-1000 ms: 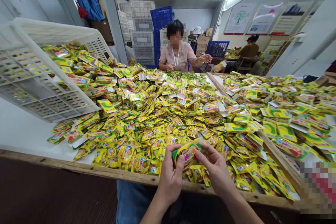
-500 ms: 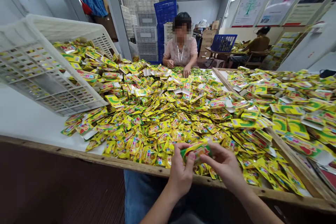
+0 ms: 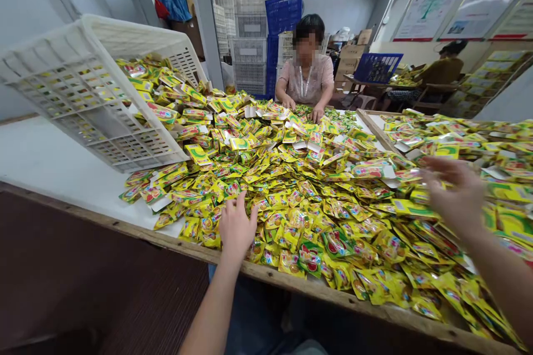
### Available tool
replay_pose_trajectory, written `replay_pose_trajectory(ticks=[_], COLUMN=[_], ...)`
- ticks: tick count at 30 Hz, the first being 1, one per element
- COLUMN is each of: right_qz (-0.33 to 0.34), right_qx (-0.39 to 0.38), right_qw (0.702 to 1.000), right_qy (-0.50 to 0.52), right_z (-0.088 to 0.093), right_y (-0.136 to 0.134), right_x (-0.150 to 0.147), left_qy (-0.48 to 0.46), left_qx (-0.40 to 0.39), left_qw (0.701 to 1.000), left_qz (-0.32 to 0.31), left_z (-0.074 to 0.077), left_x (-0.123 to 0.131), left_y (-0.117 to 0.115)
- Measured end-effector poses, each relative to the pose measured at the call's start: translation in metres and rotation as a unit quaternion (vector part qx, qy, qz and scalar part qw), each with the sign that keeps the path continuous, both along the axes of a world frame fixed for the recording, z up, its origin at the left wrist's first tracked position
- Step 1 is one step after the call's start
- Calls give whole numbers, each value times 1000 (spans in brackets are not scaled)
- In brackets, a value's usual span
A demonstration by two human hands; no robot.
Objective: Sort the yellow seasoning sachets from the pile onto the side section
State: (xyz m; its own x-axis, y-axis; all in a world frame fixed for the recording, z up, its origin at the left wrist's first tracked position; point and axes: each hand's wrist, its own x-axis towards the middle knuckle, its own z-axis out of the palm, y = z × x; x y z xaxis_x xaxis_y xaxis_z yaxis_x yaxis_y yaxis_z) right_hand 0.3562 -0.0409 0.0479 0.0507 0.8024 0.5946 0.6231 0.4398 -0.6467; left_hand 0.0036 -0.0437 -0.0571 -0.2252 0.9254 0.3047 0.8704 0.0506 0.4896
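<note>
Well, starting from the left, a white plastic crate (image 3: 95, 94) is sitting tilted on the white tabletop (image 3: 62, 161) at about 10 o'clock, with its slatted side right against a big heap of yellow sachets (image 3: 291, 188). The left hand (image 3: 237, 230) is hanging palm down at about 6 o'clock, just inside the table's wooden edge (image 3: 195, 249), fingers spread wide and holding nothing, right at the heap's near side; I can't tell whether the fingertips (image 3: 241, 199) are touching the sachets. Farther back, stacks of gray crates (image 3: 250, 39) and a blue crate (image 3: 283, 14) are standing against the wall. Across the table at 12 o'clock, a co-worker (image 3: 306, 77) is leaning in with both hands on the far side of the heap. Beyond that, a blue basket (image 3: 378, 67) is sitting on a side table, and another worker (image 3: 441, 69) is sitting at about 1 o'clock. The right hand (image 3: 453, 194), blurred, is open wide and empty at about 3 o'clock, above more sachets (image 3: 499, 144) lying in a wooden tray (image 3: 377, 127).
</note>
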Motion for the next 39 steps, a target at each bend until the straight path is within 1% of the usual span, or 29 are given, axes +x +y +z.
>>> replay_pose_trajectory(ticks=[1,2,4,6,8,10,13,15,16,17,18,19,20,21,23,26,27,28,29,31,32,33,35,36,38,39], right_qz=[0,38,110,155,168,167,165,161,158,155,151,148,145,146,156,181,196,214,233,248,236,212,164,153,159,167], right_qx=[18,-8,-50,-94,-138,-178,-227,-249,-256,-261,-263,-264,-264,-266,-275,-288,-298,-312,-326,-339,-334,-323,-307,-308,-318,-324], right_qw=[993,985,964,937,914,898,890,896,902,910,920,929,938,945,948,938,928,909,881,807,776,759,730,716,693,687], right_qy=[-116,-170,-236,-298,-342,-365,-360,-331,-309,-282,-249,-211,-170,-126,-39,60,109,174,252,415,479,525,588,608,627,629], right_z=[-16,-33,-63,-82,-91,-94,-95,-94,-92,-91,-89,-86,-84,-81,-77,-73,-73,-73,-74,-75,-76,-77,-77,-77,-76,-75], right_y=[9,19,39,54,62,64,61,61,61,62,62,61,59,55,42,15,7,0,-6,-16,-20,-22,-27,-29,-32,-34], right_x=[-31,-64,-126,-174,-203,-214,-215,-211,-208,-205,-202,-198,-193,-189,-180,-172,-170,-170,-169,-169,-169,-169,-166,-164,-158,-154], left_qy=[31,47,49,36,16,-15,-72,-141,-209,-291,-374,-446,-496,-520,-545,-566,-555,-532,-504,-449,-430,-418,-405,-400,-384,-372], left_qx=[-30,-50,-56,-41,-20,9,64,101,115,121,119,110,96,83,50,-34,-57,-70,-72,-64,-57,-51,-39,-35,-33,-34], left_qw=[999,998,997,998,1000,1000,995,985,971,949,919,886,859,846,829,797,796,804,820,853,864,870,876,879,886,891], left_qz=[8,9,8,7,3,-6,-14,-13,-19,-30,-45,-61,-75,-85,-112,-208,-237,-256,-263,-259,-257,-256,-257,-257,-258,-258], left_z=[1,1,0,-3,-5,-6,-5,-4,-3,-3,-2,0,1,3,9,20,24,28,31,34,35,35,34,33,32,32], left_x=[-2,-2,-1,-1,-5,-11,-17,-14,-11,-7,-4,0,3,7,12,18,20,22,24,29,33,36,43,47,54,58], left_y=[9,15,21,21,17,13,10,9,8,7,4,1,-2,-7,-16,-27,-28,-29,-29,-27,-27,-26,-26,-27,-27,-28])
